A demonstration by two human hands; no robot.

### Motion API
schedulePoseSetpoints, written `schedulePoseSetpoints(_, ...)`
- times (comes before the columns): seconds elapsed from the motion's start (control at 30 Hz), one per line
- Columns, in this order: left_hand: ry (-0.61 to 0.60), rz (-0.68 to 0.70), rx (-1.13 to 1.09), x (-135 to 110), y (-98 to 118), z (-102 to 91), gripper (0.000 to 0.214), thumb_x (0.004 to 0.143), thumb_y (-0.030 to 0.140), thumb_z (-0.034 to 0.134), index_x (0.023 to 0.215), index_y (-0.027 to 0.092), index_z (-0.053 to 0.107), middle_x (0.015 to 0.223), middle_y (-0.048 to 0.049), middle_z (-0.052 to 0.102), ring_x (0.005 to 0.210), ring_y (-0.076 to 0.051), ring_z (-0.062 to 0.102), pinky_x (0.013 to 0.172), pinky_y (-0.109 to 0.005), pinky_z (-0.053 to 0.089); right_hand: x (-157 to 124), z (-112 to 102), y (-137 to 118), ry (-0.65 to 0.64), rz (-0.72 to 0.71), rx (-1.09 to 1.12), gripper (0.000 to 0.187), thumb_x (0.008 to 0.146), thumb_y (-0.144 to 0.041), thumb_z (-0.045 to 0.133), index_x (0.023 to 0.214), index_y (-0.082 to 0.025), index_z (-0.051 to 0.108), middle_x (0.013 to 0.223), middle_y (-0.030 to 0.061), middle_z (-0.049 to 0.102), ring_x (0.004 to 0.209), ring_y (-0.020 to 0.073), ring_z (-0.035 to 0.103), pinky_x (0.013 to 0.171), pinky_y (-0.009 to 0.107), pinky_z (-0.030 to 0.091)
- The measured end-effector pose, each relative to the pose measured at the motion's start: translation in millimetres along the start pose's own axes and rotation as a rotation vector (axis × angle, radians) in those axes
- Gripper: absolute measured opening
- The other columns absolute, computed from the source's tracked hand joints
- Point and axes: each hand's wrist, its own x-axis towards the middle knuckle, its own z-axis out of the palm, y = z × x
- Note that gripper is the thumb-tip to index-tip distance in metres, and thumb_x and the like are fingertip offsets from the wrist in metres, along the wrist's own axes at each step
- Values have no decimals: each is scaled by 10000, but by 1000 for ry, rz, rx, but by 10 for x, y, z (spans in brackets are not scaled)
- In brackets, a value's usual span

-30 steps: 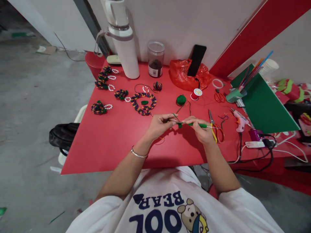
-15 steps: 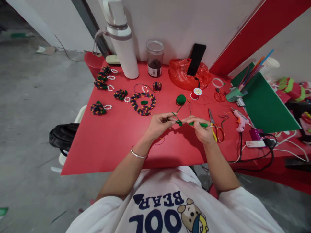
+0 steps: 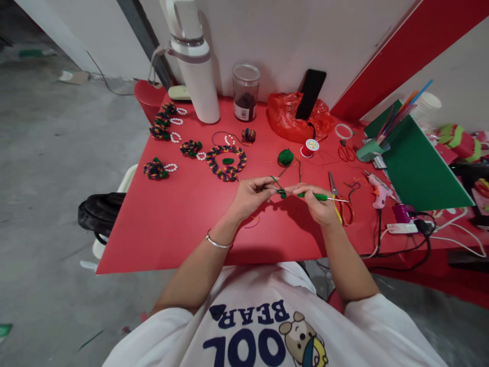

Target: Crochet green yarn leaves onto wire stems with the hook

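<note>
Between my hands is a small green crochet piece [image 3: 282,194], pinched at its left by the fingertips of my left hand [image 3: 255,194]. A strand of green yarn runs up over my left index finger. My right hand [image 3: 317,203] is closed round the green handle of a crochet hook [image 3: 315,196], whose metal tip points left into the green piece. Just beyond the hands sits a ball of green yarn [image 3: 285,157]. Left of it, a multicoloured crocheted ring [image 3: 211,167] lies flat with a small green piece [image 3: 228,161] inside.
Scissors [image 3: 333,184] lie right of my right hand, near a pink glue gun [image 3: 378,189] and cables. Crocheted flowers with bead loops [image 3: 155,168] are at the left. A white bottle [image 3: 198,81], a jar [image 3: 245,92] and a phone [image 3: 310,94] stand at the back.
Both hands keep nearly the same position, with the hook still at the green piece. The view has shifted very slightly.
</note>
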Motion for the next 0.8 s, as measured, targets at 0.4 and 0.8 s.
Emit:
schedulePoseSetpoints(0.4, 27, -2, 11, -1, 19, 14, 397, 638, 287, 884, 1000, 139, 817, 704, -23, 726, 558, -92, 543, 579, -250, 489, 17, 5, -64, -39, -19, -48, 257, 994, -460, 608, 1009, -287, 798, 1084, 54, 809, 1116, 256, 735, 1019, 456, 572)
schedulePoseSetpoints(0.8, 0, 1, -5, 2, 3, -9, 406, 642, 328, 895, 999, 150, 815, 679, -10, 701, 537, -87, 543, 564, -247, 485, 19, 6, -147, -122, 20, -98, 306, 962, -536, 629, 957, -259, 759, 1092, 71, 800, 1059, 241, 742, 990, 423, 576)
